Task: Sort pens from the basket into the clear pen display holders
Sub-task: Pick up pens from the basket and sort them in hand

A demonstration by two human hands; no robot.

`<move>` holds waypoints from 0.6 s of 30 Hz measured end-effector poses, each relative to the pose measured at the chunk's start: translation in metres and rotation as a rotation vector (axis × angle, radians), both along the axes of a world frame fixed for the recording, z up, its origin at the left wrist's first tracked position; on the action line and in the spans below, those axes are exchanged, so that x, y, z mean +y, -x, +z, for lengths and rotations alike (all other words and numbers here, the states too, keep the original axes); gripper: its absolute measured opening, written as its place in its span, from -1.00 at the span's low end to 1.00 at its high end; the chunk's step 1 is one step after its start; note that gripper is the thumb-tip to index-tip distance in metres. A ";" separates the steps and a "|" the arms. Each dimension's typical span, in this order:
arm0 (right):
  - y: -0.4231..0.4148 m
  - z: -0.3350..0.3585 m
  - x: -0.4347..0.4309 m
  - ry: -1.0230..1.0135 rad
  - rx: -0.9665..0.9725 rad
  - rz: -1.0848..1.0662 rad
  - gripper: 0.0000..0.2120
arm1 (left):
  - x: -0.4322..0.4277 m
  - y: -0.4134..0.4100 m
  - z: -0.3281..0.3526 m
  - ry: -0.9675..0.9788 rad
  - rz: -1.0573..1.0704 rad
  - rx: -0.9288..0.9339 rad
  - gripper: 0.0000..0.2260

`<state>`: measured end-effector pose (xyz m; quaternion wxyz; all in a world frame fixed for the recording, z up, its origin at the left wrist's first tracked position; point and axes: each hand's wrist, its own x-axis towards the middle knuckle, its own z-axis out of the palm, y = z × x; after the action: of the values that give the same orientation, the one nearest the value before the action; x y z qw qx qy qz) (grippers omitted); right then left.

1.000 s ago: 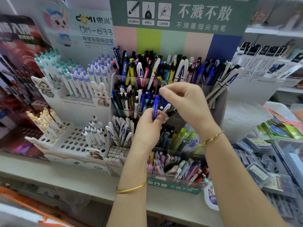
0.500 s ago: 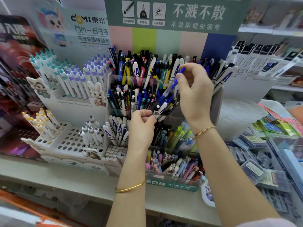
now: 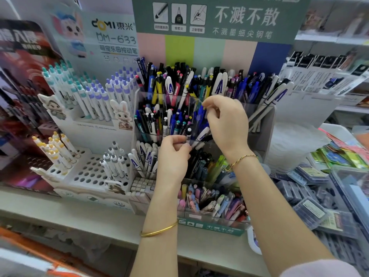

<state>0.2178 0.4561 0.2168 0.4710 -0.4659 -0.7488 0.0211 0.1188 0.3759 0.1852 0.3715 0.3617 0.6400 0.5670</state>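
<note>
A tiered clear pen display holder (image 3: 257, 108) stands on the shelf, packed with mixed pens. My right hand (image 3: 227, 126) is over the middle tier and pinches a blue pen (image 3: 200, 116) between thumb and fingertips, its lower end among the pens there. My left hand (image 3: 174, 156) is just below, fingers curled, pinching a white-capped pen (image 3: 188, 132) at the middle tier's clear front wall. Its fingers hide the pen's lower part. White pens with a blue letter A (image 3: 139, 156) fill the tier beneath.
A white display with holes (image 3: 87, 172) holding teal, purple and yellow capped pens stands to the left. Pastel pens lie in the lowest tier (image 3: 217, 202). Boxed stationery in clear cases (image 3: 311, 208) crowds the right. The grey shelf edge (image 3: 60, 214) runs along the front.
My right hand has come down from the top tier to the middle tier with the blue pen. My left hand has stayed at the middle tier's front wall.
</note>
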 end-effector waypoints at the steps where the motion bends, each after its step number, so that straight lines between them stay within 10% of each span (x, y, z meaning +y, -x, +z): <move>1: -0.001 0.001 0.000 0.003 -0.008 -0.012 -0.74 | 0.000 0.000 0.000 0.001 0.000 0.000 -0.79; 14: -0.009 -0.002 -0.015 0.229 -0.295 -0.133 -0.60 | -0.001 -0.007 0.001 0.016 -0.006 0.027 -0.81; 18: -0.013 -0.005 -0.020 0.115 -0.124 -0.120 -0.59 | -0.005 -0.008 0.000 0.028 0.016 0.008 -0.82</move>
<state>0.2306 0.4360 0.2114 0.3969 -0.5366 -0.7447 0.0068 0.1268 0.3705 0.1853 0.3693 0.3539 0.6522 0.5595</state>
